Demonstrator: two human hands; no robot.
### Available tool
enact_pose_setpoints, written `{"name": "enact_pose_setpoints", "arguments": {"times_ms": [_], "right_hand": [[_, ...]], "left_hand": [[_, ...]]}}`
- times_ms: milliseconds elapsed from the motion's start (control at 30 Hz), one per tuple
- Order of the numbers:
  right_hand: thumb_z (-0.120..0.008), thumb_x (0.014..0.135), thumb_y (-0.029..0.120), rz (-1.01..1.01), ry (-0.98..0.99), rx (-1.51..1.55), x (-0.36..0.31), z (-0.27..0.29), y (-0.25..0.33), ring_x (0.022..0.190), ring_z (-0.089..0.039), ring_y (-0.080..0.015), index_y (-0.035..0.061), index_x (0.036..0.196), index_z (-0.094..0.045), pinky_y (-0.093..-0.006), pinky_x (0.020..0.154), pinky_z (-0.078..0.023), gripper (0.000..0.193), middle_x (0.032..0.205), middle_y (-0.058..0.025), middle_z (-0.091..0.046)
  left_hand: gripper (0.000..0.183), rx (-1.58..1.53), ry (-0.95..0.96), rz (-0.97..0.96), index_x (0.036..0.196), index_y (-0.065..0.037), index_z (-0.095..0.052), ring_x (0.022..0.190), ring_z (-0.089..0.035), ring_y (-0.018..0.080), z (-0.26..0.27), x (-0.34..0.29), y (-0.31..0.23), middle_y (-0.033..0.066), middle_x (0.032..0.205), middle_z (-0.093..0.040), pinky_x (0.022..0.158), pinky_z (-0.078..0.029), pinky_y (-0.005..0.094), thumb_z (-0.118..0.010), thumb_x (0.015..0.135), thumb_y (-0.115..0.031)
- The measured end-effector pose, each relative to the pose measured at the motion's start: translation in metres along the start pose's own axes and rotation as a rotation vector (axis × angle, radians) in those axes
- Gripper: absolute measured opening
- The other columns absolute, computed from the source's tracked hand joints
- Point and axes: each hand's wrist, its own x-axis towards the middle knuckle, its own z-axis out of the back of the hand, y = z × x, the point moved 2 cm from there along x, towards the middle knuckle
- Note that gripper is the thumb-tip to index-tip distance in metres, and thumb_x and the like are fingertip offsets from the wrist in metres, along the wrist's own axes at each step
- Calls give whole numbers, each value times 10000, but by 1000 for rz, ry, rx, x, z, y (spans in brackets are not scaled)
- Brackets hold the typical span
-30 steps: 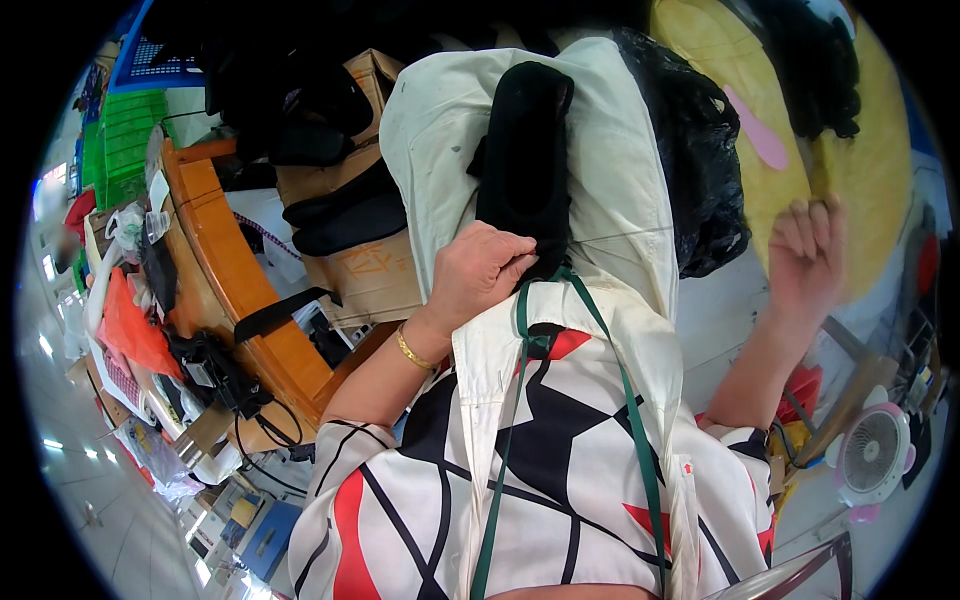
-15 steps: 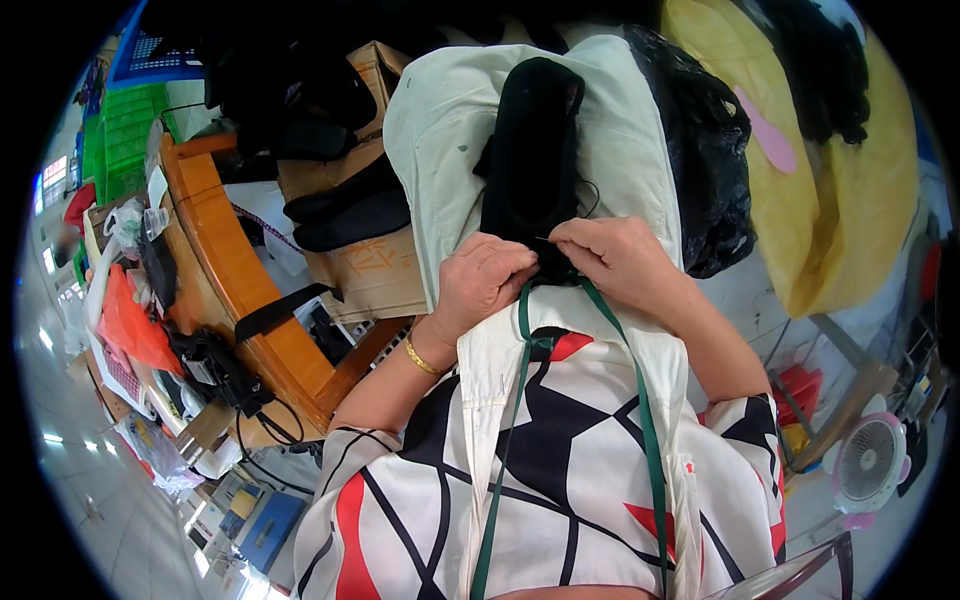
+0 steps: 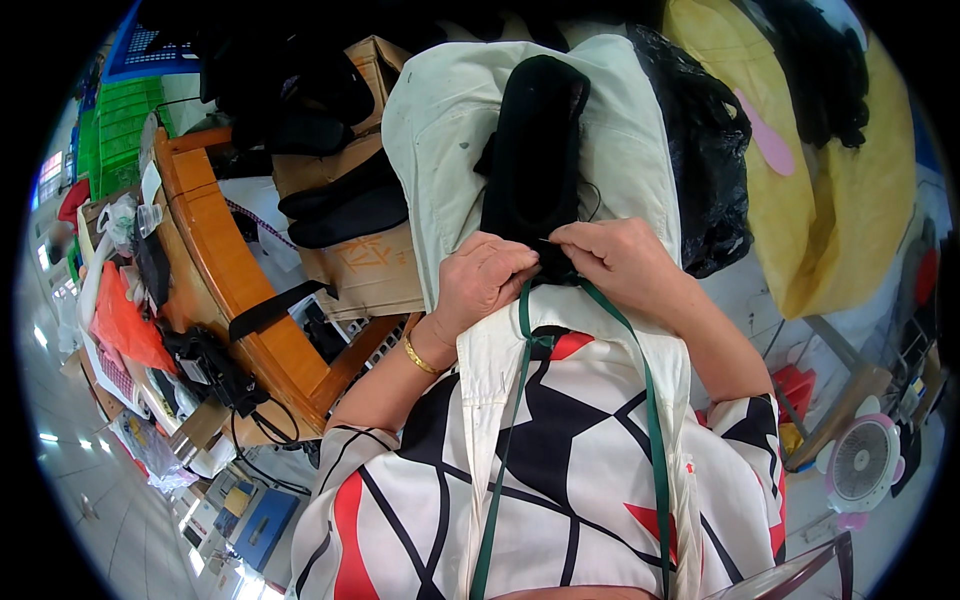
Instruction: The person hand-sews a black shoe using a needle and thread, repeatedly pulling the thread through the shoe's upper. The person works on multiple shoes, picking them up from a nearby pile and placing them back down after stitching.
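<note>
A black fabric shoe (image 3: pixel 532 150) lies lengthwise on the pale cloth apron (image 3: pixel 435 140) over my lap, its near end close to my body. My left hand (image 3: pixel 484 278) is closed on that near end from the left, fingertips pinching the dark fabric. From the right, my right hand (image 3: pixel 618 262) pinches a thin needle (image 3: pixel 545 240), whose tip points left toward the shoe's edge. A dark thread (image 3: pixel 597 195) curves up beside the shoe above my right hand. The fingertips of both hands are a short gap apart. Their undersides and the stitched spot are partly hidden.
On the left, black insole-like pieces (image 3: pixel 350 220) lie on a cardboard box (image 3: pixel 375 275) beside an orange wooden frame (image 3: pixel 245 265). A black plastic bag (image 3: pixel 700 150) and yellow sacking (image 3: pixel 810 230) with a pink insole shape (image 3: pixel 765 135) lie right. A small fan (image 3: pixel 862 460) stands lower right.
My hands keep nearly the same pinch at the shoe's near end. The view has shifted slightly, and the surroundings at left sit a little further left.
</note>
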Motion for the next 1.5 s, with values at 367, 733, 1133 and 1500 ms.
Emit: {"name": "enact_pose_setpoints", "arguments": {"times_ms": [367, 733, 1133, 1500], "right_hand": [[-614, 909, 120, -55, 36, 147, 5, -8, -6, 756, -671, -348, 64, 995, -678, -411, 674, -533, 120, 850, -137, -704], [-614, 929, 132, 21, -9, 138, 9, -19, -8, 793, -684, -321, 70, 1012, -653, -395, 682, -544, 111, 882, -116, -713], [-596, 875, 101, -5, 68, 89, 5, -11, -4, 727, -677, -341, 43, 1027, -684, -413, 671, -545, 185, 848, -147, -715], [-588, 894, 129, -37, 91, 62, 12, -12, 0, 765, -675, -343, 62, 1025, -678, -425, 684, -531, 172, 862, -138, -714]], "left_hand": [[232, -3, -3, 48, 863, -104, -684, 739, -659, 235, 2, 0, -5, 36, 826, -713, 650, -547, 323, -828, 689, -55], [240, -45, 18, 125, 912, -83, -700, 771, -660, 239, 3, -6, -5, 51, 886, -725, 706, -535, 333, -831, 721, -22], [245, -29, 4, 123, 891, -91, -698, 774, -663, 227, 1, -7, -5, 40, 877, -724, 698, -540, 319, -837, 703, -16], [243, -36, -3, 123, 888, -84, -696, 769, -661, 233, 1, -7, -3, 50, 874, -724, 696, -540, 324, -833, 704, -3]]}}
